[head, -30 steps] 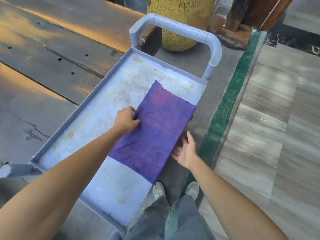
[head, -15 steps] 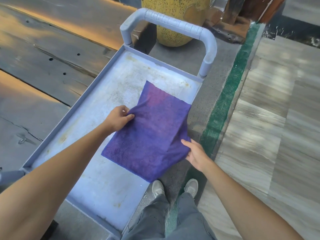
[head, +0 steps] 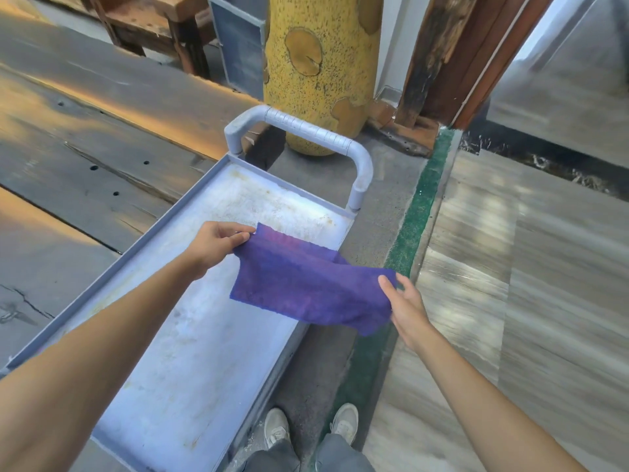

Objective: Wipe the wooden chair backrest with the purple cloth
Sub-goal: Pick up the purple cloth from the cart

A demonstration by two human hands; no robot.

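The purple cloth hangs stretched in the air above the right side of the grey cart tray. My left hand pinches its upper left corner. My right hand pinches its right edge, thumb on top. At the top left stands a piece of brown wooden furniture, only partly in view; I cannot tell whether it is the chair.
The cart's grey handle arches at its far end. A yellow speckled trunk-like post stands behind it. Long dark wooden slabs lie to the left. A green strip borders the marble floor on the right. My shoes stand beside the cart.
The cloth lay flat on the cart tray a second ago; both hands have taken hold of it and lifted it clear. My view has tilted up.
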